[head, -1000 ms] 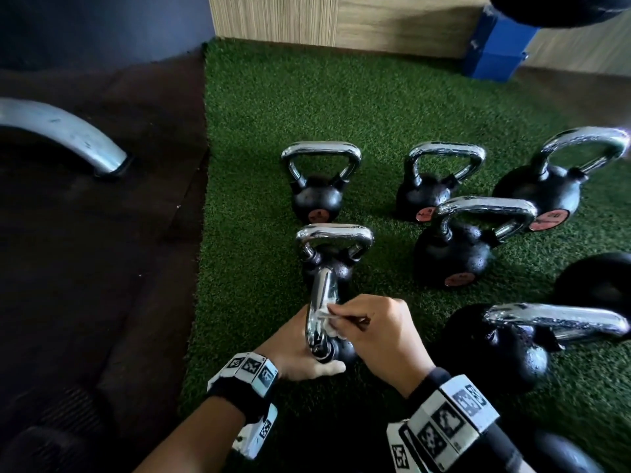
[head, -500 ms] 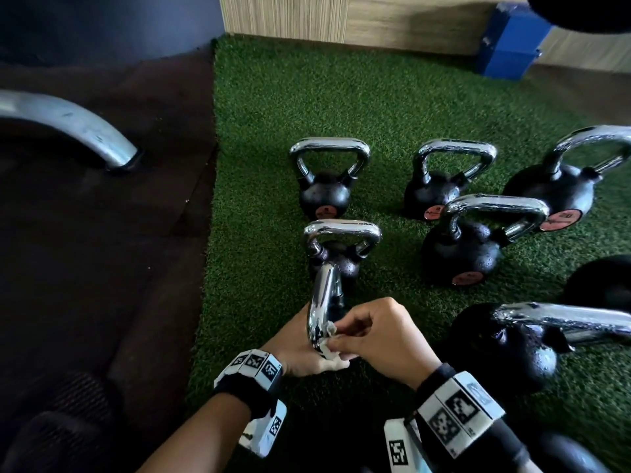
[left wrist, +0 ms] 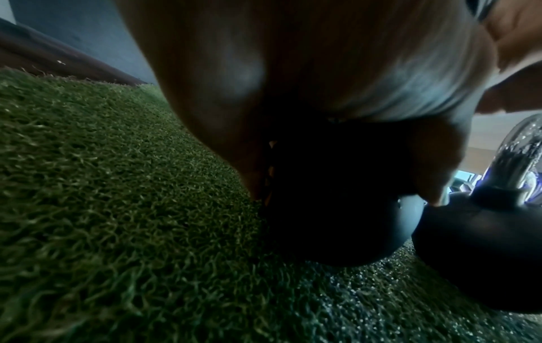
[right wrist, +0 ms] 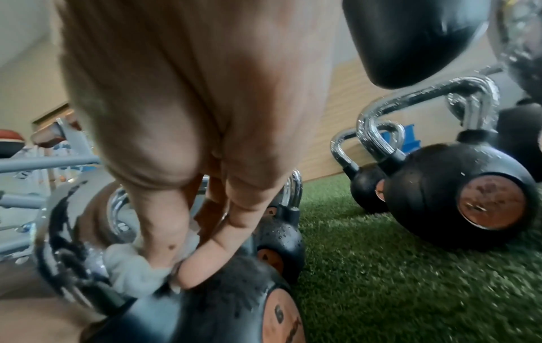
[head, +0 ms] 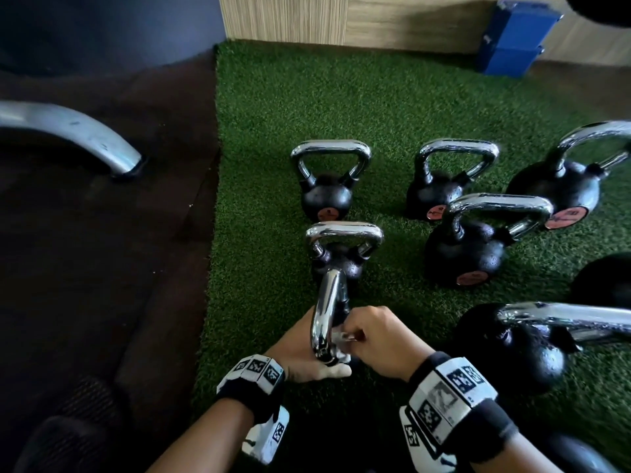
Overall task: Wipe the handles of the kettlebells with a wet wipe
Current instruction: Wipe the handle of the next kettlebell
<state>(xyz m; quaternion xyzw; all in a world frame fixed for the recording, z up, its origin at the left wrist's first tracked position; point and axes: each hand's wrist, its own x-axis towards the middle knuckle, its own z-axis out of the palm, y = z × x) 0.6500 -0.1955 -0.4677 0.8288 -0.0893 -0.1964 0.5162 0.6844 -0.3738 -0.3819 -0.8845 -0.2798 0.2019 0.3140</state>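
We see the nearest kettlebell (head: 341, 356) on the green turf (head: 375, 97), handle (head: 324, 312) edge-on to us; right hand (head: 379, 343) fingers (right wrist: 164, 232) pinch the wet wipe (right wrist: 129, 271) against the handle's lower right side; left hand (head: 304, 356) cups the bell, fingers curled round it; other kettlebells (head: 464, 254) stand nearby.

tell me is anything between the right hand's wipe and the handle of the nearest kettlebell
Nothing visible. The right hand pinches the wet wipe straight against the chrome handle near its base. The left hand steadies the kettlebell from the other side, outside the wipe's path.
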